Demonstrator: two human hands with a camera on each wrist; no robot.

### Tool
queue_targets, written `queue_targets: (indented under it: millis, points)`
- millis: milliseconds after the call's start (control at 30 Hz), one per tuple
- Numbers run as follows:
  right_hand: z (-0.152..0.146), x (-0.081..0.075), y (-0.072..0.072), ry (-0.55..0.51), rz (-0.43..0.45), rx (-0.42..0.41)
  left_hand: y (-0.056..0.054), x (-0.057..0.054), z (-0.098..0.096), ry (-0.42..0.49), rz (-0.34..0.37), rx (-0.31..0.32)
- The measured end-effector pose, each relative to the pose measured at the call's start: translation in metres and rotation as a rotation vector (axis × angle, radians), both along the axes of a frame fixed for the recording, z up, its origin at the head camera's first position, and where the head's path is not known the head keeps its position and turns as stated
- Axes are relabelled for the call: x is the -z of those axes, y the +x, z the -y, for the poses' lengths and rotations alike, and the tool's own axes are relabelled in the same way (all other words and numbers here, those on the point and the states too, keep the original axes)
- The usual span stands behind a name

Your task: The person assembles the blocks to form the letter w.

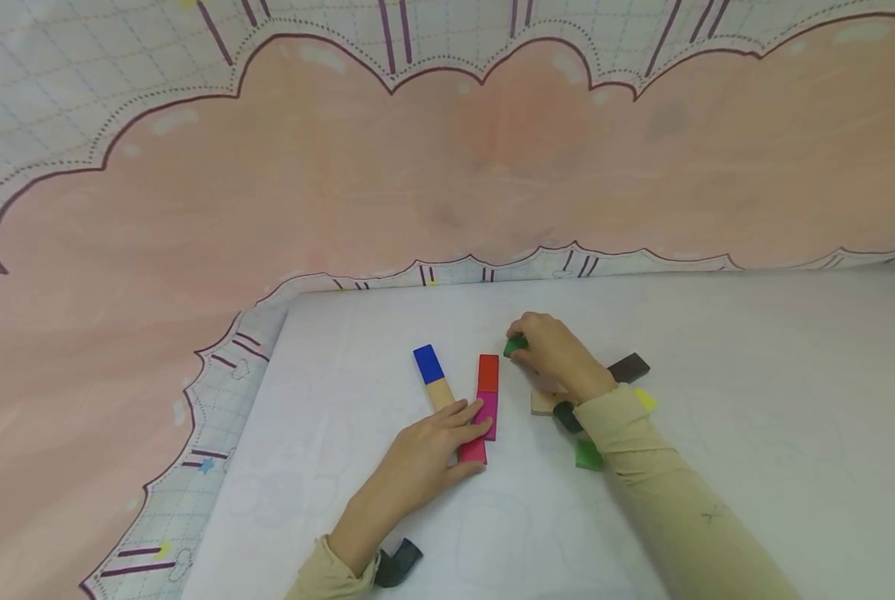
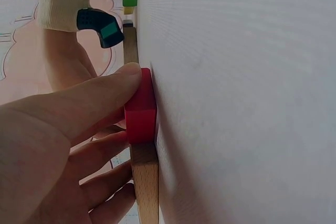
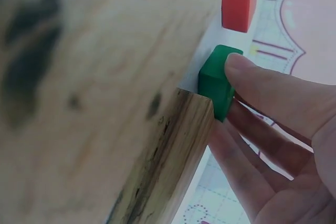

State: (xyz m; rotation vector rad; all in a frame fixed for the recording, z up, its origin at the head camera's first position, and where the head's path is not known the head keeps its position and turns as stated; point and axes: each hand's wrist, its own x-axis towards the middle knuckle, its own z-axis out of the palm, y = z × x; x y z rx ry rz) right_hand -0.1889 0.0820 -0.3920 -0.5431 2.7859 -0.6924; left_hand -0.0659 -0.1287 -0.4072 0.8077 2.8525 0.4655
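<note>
My right hand [image 1: 556, 346] pinches a small green block [image 3: 216, 80] between thumb and fingers, close to the right of a red block [image 1: 488, 372]. A magenta block [image 1: 490, 408] adjoins the red one. Over the magenta block and a pinkish-red block [image 1: 473, 451] lie the extended fingers of my left hand [image 1: 425, 458]. Its thumb touches the pinkish-red block, beside a plain wooden block [image 2: 145, 169] in the left wrist view. Left of these, a blue block [image 1: 428, 364] meets a natural wood block [image 1: 439, 394], partly hidden by the left hand.
Under and beside the right forearm are a wooden block [image 1: 545, 403], a black block [image 1: 629, 367], a yellow block [image 1: 646, 399] and another green block [image 1: 588, 455]. Dark wrist devices sit at both cuffs. A patterned cloth [image 1: 447, 167] rises behind the white tabletop [image 1: 777, 400].
</note>
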Motion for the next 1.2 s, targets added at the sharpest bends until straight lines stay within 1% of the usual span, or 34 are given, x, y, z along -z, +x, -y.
queue_targets:
  millis: [67,300,567,733,1000,1200]
  points:
    - [0.000,0.000,-0.002,-0.003,0.015,0.002,0.000,0.000,0.000,-0.001,0.000,0.001]
    - [0.000,-0.001,-0.005,-0.021,0.011,-0.001,-0.001,0.000,-0.001,-0.007,0.007,-0.004]
    - [0.002,-0.002,-0.008,-0.026,0.034,0.008,0.000,0.000,-0.001,-0.005,0.017,-0.008]
    - [0.004,-0.003,-0.009,-0.043,0.026,0.001,0.000,0.000,-0.001,0.000,0.013,-0.004]
    - [0.009,-0.001,-0.009,-0.045,0.022,-0.004,0.000,0.000,-0.001,-0.003,0.012,-0.001]
    - [0.011,0.000,-0.009,-0.047,-0.006,-0.030,-0.001,0.001,-0.001,-0.002,0.016,-0.002]
